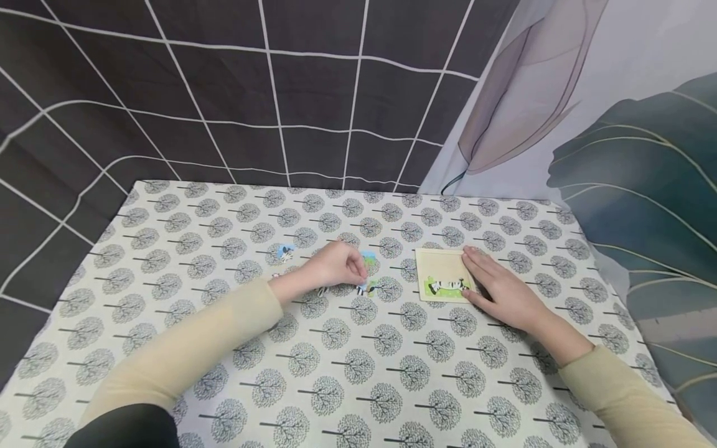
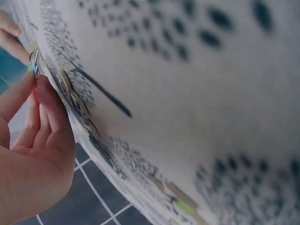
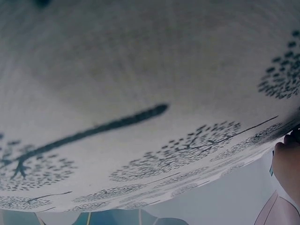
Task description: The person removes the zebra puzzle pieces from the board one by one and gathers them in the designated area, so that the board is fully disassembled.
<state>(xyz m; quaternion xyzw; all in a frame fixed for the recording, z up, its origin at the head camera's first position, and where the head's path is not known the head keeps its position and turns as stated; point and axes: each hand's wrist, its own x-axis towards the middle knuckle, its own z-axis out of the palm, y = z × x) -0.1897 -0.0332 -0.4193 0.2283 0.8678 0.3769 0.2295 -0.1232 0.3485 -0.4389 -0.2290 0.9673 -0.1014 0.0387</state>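
My left hand [image 1: 336,264] pinches a small puzzle piece [image 1: 363,289] coloured blue, green, black and white between thumb and fingertips, just above the cloth. In the left wrist view the piece [image 2: 35,63] shows edge-on at the fingertips. To the right lies a pale wooden puzzle tray [image 1: 442,261]. A black-and-white animal picture on green [image 1: 445,287] fills its lower part; the upper part shows bare wood. My right hand [image 1: 504,292] rests along the tray's right edge, fingers extended at the top corner and thumb at the lower side.
A blue puzzle piece [image 1: 285,251] lies left of the left hand, and a green-and-blue one [image 1: 368,257] just beyond its fingers. Other pieces are partly hidden under that hand. The tree-print tablecloth [image 1: 358,386] meets a dark checked curtain [image 1: 224,81] at the back.
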